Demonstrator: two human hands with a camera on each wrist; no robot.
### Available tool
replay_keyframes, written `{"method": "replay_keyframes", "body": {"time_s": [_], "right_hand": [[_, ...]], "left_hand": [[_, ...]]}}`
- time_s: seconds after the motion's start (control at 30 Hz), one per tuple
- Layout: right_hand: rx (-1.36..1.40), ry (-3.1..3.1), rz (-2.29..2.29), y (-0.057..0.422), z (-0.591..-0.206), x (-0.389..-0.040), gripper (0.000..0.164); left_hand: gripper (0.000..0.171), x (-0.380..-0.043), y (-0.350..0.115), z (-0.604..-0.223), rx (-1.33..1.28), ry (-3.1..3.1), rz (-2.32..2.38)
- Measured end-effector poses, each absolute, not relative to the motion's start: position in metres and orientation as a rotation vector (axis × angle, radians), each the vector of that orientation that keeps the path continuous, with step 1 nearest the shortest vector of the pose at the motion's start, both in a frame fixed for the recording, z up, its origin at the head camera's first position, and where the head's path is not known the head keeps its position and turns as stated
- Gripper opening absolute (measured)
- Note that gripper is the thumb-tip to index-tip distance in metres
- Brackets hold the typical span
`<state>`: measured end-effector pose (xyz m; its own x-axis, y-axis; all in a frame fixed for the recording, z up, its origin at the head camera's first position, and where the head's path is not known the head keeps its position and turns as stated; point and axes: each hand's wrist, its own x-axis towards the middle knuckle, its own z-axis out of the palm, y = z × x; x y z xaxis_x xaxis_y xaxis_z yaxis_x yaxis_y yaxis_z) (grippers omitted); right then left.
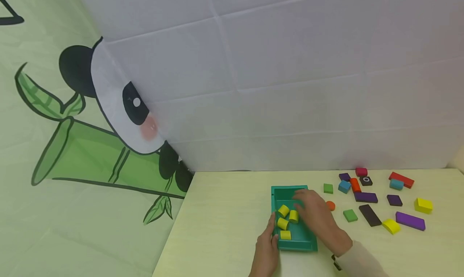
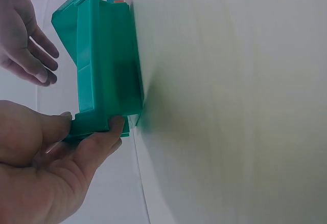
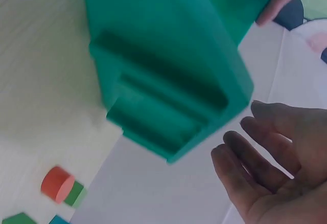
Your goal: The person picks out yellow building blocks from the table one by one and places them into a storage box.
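Observation:
A green plastic bin (image 1: 298, 244) stands on the table with several yellow cylinders (image 1: 285, 235) lying inside it. My left hand (image 1: 266, 250) grips the bin's left side; in the left wrist view its thumb is on the rim and its fingers (image 2: 104, 139) press the outer wall. Over the bin's right side hovers my right hand (image 1: 317, 214), its fingers loosely bent. In the right wrist view those fingers (image 3: 232, 170) hold nothing and stay apart from the bin's wall (image 3: 168, 75). The bin's contents are hidden in both wrist views.
Right of the bin lie scattered blocks: an orange cylinder (image 1: 330, 205), green squares (image 1: 350, 215), a dark bar (image 1: 370, 215), purple bars (image 1: 410, 221), a yellow arch (image 1: 391, 226), a blue cube (image 1: 344, 186) and a red bar (image 1: 401, 179). A white cloth wall (image 1: 290, 107) rises behind the table.

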<state>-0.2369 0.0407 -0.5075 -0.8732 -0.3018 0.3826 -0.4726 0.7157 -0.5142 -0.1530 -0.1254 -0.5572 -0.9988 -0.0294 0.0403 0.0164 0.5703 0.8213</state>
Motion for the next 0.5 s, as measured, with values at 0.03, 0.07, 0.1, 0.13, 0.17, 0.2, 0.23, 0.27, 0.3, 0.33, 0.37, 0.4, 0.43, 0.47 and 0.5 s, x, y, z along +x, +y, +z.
{"method": "replay_keyframes", "body": {"time_s": [0.03,0.07,0.1,0.13,0.17,0.2,0.23,0.27,0.3,0.33,0.37,0.4,0.43,0.47,0.5], "right_hand": [[0.595,-2.654,0.911,0.043,-0.506,-0.238,0.021],[0.577,-2.655,0.917,0.046,-0.504,-0.239,0.022],[0.556,-2.658,0.920,0.050,-0.503,-0.240,0.022],[0.534,-2.661,0.916,0.053,-0.502,-0.241,0.022],[0.510,-2.662,0.914,0.057,-0.501,-0.241,0.023],[0.488,-2.663,0.912,0.060,-0.501,-0.242,0.023],[0.466,-2.664,0.910,0.064,-0.500,-0.242,0.024],[0.445,-2.664,0.912,0.069,-0.500,-0.243,0.024],[0.423,-2.664,0.908,0.073,-0.501,-0.244,0.025],[0.406,-2.663,0.906,0.078,-0.501,-0.244,0.026],[0.390,-2.660,0.905,0.083,-0.502,-0.245,0.026],[0.379,-2.658,0.907,0.088,-0.502,-0.245,0.026],[0.371,-2.653,0.911,0.093,-0.502,-0.246,0.027],[0.363,-2.649,0.915,0.098,-0.502,-0.246,0.027],[0.359,-2.639,0.917,0.103,-0.503,-0.246,0.027]], "left_hand": [[0.061,-0.153,-0.125,-0.557,0.017,-2.743,-1.429],[0.061,-0.154,-0.125,-0.557,0.028,-2.750,-1.428],[0.062,-0.154,-0.125,-0.557,0.039,-2.756,-1.427],[0.062,-0.154,-0.125,-0.557,0.050,-2.763,-1.425],[0.062,-0.154,-0.125,-0.557,0.061,-2.768,-1.427],[0.062,-0.154,-0.125,-0.557,0.072,-2.773,-1.429],[0.062,-0.155,-0.125,-0.557,0.081,-2.775,-1.434],[0.062,-0.155,-0.124,-0.557,0.085,-2.775,-1.436],[0.062,-0.155,-0.124,-0.557,0.092,-2.776,-1.441],[0.062,-0.154,-0.124,-0.557,0.099,-2.776,-1.444],[0.062,-0.154,-0.124,-0.557,0.103,-2.774,-1.450],[0.062,-0.154,-0.124,-0.557,0.106,-2.774,-1.454],[0.062,-0.154,-0.124,-0.557,0.102,-2.770,-1.456],[0.062,-0.153,-0.124,-0.557,0.100,-2.767,-1.459],[0.062,-0.153,-0.124,-0.556,0.106,-2.770,-1.464]]}}
